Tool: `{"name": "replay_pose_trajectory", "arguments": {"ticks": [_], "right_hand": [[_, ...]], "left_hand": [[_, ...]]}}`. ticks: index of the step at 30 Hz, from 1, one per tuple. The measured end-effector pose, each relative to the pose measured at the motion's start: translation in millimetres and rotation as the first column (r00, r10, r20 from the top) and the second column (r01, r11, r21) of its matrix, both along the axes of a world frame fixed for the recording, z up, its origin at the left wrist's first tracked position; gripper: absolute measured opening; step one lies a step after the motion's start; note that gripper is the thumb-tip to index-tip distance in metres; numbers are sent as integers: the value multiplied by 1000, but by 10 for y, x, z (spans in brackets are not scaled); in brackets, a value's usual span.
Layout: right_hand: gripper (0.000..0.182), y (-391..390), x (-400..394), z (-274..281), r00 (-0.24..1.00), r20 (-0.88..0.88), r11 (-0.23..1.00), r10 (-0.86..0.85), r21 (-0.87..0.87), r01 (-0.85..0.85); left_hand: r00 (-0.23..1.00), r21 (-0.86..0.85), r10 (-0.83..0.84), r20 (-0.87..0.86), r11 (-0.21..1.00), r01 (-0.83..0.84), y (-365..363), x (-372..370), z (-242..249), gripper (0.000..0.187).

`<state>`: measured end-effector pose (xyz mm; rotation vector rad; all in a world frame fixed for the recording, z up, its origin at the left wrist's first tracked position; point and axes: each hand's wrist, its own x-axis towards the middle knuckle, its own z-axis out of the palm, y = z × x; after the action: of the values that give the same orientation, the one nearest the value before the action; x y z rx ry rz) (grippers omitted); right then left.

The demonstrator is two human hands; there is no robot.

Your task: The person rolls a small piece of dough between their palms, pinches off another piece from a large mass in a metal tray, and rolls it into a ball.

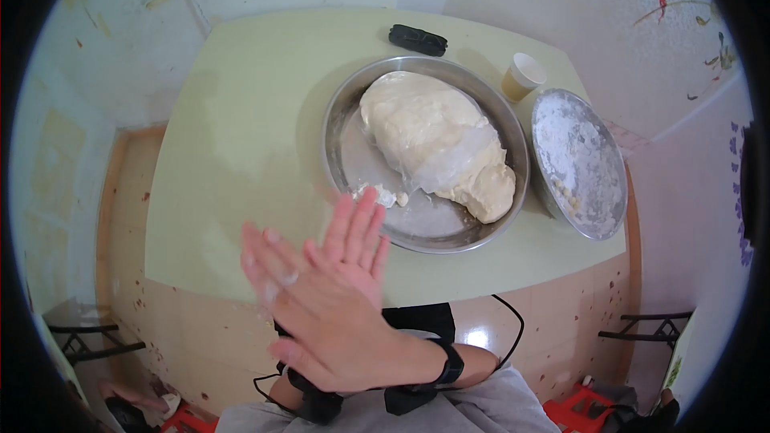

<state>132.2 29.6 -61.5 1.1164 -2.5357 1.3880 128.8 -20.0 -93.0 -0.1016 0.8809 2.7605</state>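
My right hand [333, 325], a black band on its wrist, lies across my left hand [353, 244] in front of the table's near edge. Its fingers are stretched out to the upper left, slightly blurred, with whitish residue on them. Behind it, my left hand shows its palm and extended fingers, which point up toward the basin's rim. Neither hand visibly holds an object. Just beyond them, a round metal basin [337, 162] contains a large mass of pale dough [425, 116], partly under clear plastic. White flour and a small dough bit [402, 200] lie near its left side.
On the pale green table [233, 144], a tilted metal bowl [579, 162] with white flour stands right of the basin. A cup [523, 76] and a black case [418, 39] are behind. Red stools [579, 407] and black metal legs [646, 327] show below, near the sides.
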Motion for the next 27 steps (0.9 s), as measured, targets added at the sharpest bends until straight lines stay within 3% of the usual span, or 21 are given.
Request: {"name": "replay_pose_trajectory", "arguments": {"ticks": [2,3,4,5,6,7,12,16,17,19,20,21,22,24,25,26,27], "right_hand": [[65,-73,7,9,998,45,999,-38,-15,39],[64,-236,90,-45,872,38,855,-489,219,470],[63,-322,123,-61,564,-74,489,-823,415,768],[63,-187,43,-87,563,-76,488,-823,414,768],[62,60,-118,-96,833,2,815,-553,209,540],[61,194,-211,-113,982,-8,981,-191,-20,191],[64,61,141,-170,996,-43,995,-76,-66,73],[62,16,98,34,999,23,997,36,-66,-35],[62,4,35,48,999,21,997,34,-68,-32],[62,-16,-73,59,999,31,994,-24,-103,27],[62,-7,-78,56,999,28,994,-27,-102,29],[62,1,-84,50,977,-63,979,-204,-32,202],[63,8,-89,40,916,-163,927,-365,21,373],[63,152,-145,0,954,-140,959,-265,65,276],[62,201,-179,-27,981,-115,980,-158,106,170],[62,197,-155,-74,981,-116,980,-156,107,169],[62,183,-84,-135,987,-102,991,-122,42,127]], "left_hand": [[1000,14,8,-30,1000,-8,22,60,51,70],[998,30,23,-57,999,-22,27,96,68,70],[996,45,39,-84,998,-36,27,129,81,70],[992,62,55,-110,997,-49,28,154,93,70],[988,79,72,-134,995,-61,27,167,106,70],[988,80,72,-135,995,-62,-12,159,119,70],[975,238,137,-173,967,-94,-259,-8,32,70],[980,243,102,-172,968,-58,-88,-25,-117,72],[990,154,28,-136,988,-7,-51,-4,-127,74],[994,67,-45,-96,996,52,12,62,-65,75],[974,21,-55,-220,998,61,28,120,57,81],[938,-25,-69,-339,998,64,32,149,128,87],[938,-24,-69,-340,998,64,25,150,133,87],[988,223,52,-146,975,-18,-22,149,138,80],[988,224,59,-145,974,-25,-75,143,195,80],[987,534,138,85,830,-162,-147,129,293,83],[938,742,129,323,580,-335,-202,103,344,87]]}}
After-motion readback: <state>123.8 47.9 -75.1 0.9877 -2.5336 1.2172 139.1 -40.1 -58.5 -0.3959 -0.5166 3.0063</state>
